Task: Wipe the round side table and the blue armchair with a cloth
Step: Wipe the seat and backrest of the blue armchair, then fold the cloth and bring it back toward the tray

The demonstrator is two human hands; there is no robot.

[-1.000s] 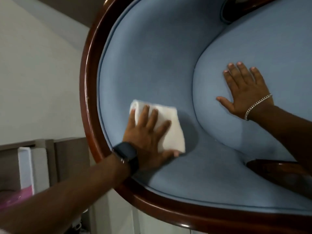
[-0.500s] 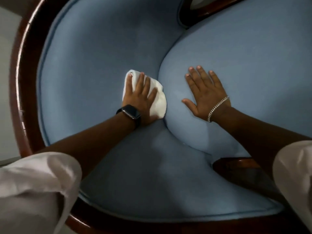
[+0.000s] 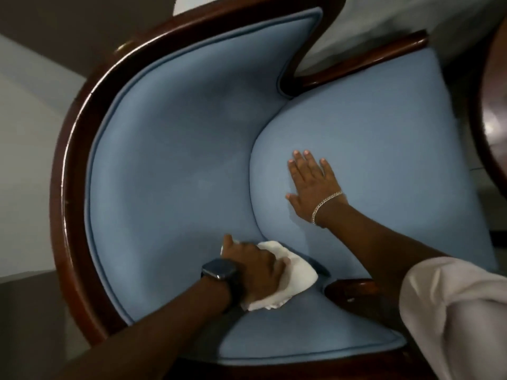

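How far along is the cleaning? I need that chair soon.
Nothing can be called finished from this view. In hand: the left hand presses the white cloth into the seam where the armchair's blue back meets the seat, near the wooden arm, while the right hand rests flat on the seat. Left: probably the rest of the seat. The round table's edge shows at right; its state is unclear.

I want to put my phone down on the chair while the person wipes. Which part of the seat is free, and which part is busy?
Free: the seat cushion beyond the flat right hand, toward the far wooden arm; also the backrest inside the wooden frame. Crowded: the seam beside the near armrest, where the left hand presses the white cloth.
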